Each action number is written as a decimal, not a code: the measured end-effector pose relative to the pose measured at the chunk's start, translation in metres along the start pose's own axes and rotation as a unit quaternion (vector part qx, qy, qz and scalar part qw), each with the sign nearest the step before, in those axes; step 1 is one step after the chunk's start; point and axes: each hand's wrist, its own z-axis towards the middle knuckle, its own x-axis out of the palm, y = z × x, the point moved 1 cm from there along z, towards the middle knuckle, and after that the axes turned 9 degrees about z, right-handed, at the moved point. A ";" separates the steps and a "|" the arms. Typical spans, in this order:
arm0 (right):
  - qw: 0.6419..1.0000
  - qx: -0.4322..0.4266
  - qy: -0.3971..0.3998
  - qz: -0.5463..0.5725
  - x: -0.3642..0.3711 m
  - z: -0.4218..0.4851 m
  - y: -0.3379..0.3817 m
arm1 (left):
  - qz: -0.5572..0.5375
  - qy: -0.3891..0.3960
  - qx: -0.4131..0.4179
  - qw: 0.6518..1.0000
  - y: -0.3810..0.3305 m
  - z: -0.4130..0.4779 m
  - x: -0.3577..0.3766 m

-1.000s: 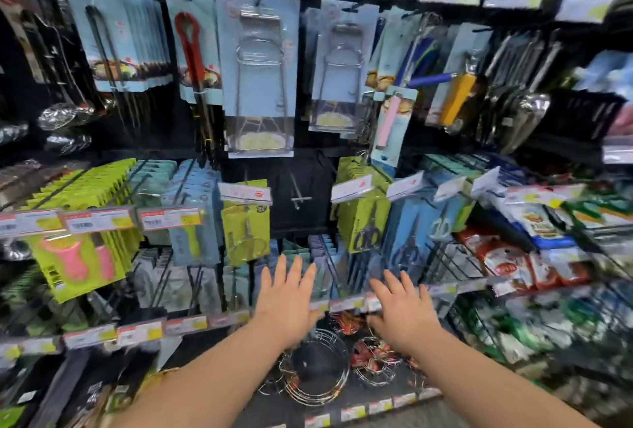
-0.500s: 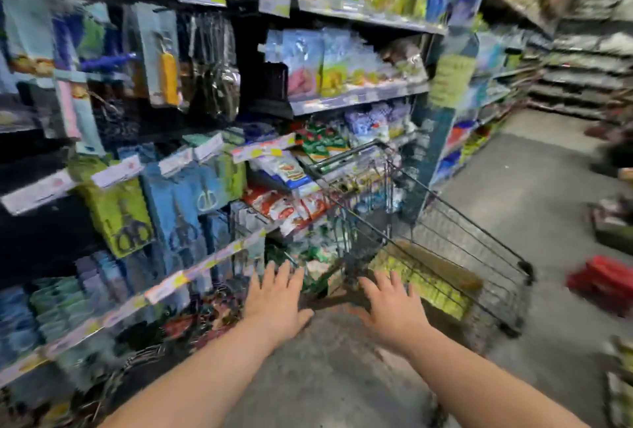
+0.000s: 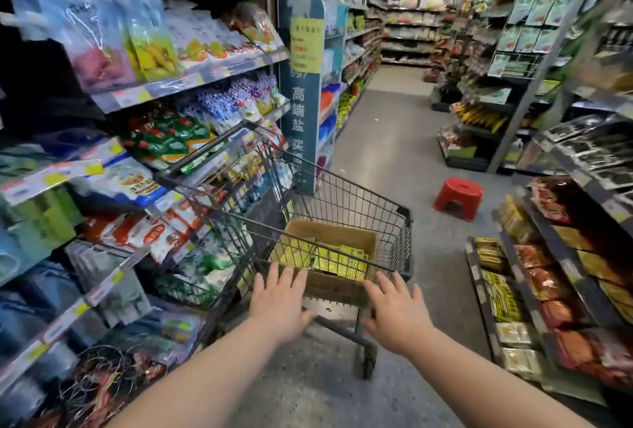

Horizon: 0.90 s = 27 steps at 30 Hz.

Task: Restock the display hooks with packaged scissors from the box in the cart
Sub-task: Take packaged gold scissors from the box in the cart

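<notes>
Scissors packs (image 3: 337,261), yellow, lie in the box (image 3: 334,234) inside the cart (image 3: 342,201), at 12 o'clock from both grips. Left grip (image 3: 279,301) and right grip (image 3: 397,314) are spread flat, fingers straight, holding nothing, near the cart's near rim. Shelves (image 3: 191,80) stand at 9 o'clock, a red stool (image 3: 459,198) at 2 o'clock.

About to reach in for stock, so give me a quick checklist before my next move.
1. The box sits open in the cart: ok.
2. The yellow packs lie in the box: ok.
3. The left hand is open and empty: ok.
4. The right hand is open and empty: ok.
5. Packs are scissors: cannot tell, too blurred.
6. Pack in hand: not ok, neither hand holds one.
</notes>
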 end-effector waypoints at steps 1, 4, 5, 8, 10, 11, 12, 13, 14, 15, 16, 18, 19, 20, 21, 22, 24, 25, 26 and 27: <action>1.000 0.012 0.000 0.000 -0.002 0.009 -0.005 | 0.001 -0.001 0.013 1.000 -0.002 0.015 -0.002; 0.999 0.048 0.002 0.000 -0.011 0.046 -0.016 | 0.019 0.002 0.050 0.999 -0.002 0.065 -0.006; 0.998 0.058 0.003 0.000 -0.014 0.060 -0.017 | 0.023 0.003 0.062 0.998 0.002 0.082 -0.009; 0.997 0.078 -0.001 0.007 -0.022 0.106 -0.017 | 0.027 -0.005 0.083 0.996 0.021 0.132 -0.019; 0.996 0.085 -0.005 0.011 -0.026 0.136 -0.013 | 0.029 -0.010 0.091 0.995 0.038 0.163 -0.022; 0.996 0.090 -0.006 0.015 -0.026 0.146 -0.010 | 0.029 -0.011 0.091 0.995 0.046 0.175 -0.023; 0.995 0.097 -0.004 0.024 -0.024 0.160 -0.008 | 0.029 -0.011 0.091 0.995 0.055 0.191 -0.022; 0.994 0.104 0.002 0.031 -0.021 0.172 -0.006 | 0.029 -0.010 0.088 0.996 0.063 0.206 -0.020; 0.993 0.112 0.013 0.036 -0.019 0.182 -0.005 | 0.027 -0.005 0.087 0.996 0.069 0.221 -0.017; 0.992 0.119 0.028 0.037 -0.017 0.189 -0.005 | 0.026 0.004 0.088 0.996 0.073 0.232 -0.015; 0.991 0.124 0.040 0.036 -0.015 0.195 -0.006 | 0.025 0.014 0.092 0.995 0.075 0.242 -0.012; 0.990 0.131 0.050 0.032 -0.013 0.208 -0.014 | 0.021 0.034 0.103 0.994 0.073 0.260 -0.006; 0.989 0.136 0.050 0.031 -0.014 0.216 -0.018 | 0.019 0.040 0.110 0.993 0.071 0.270 -0.004; 0.988 0.141 0.049 0.029 -0.015 0.225 -0.023 | 0.019 0.044 0.116 0.992 0.069 0.280 -0.003; 0.988 0.146 0.052 0.027 -0.015 0.235 -0.028 | 0.018 0.047 0.121 0.991 0.067 0.291 -0.002; 0.987 0.149 0.059 0.026 -0.015 0.246 -0.033 | 0.018 0.050 0.125 0.991 0.065 0.302 -0.001; 0.986 0.148 0.078 0.027 -0.013 0.269 -0.043 | 0.017 0.061 0.125 0.990 0.060 0.324 0.001; 0.986 0.143 0.085 0.027 -0.012 0.281 -0.048 | 0.016 0.066 0.123 0.990 0.058 0.335 0.002; 0.986 0.136 0.092 0.026 -0.011 0.294 -0.053 | 0.016 0.071 0.122 0.990 0.057 0.347 0.004; 0.986 0.130 0.099 0.025 -0.009 0.309 -0.058 | 0.017 0.076 0.120 0.990 0.055 0.359 0.005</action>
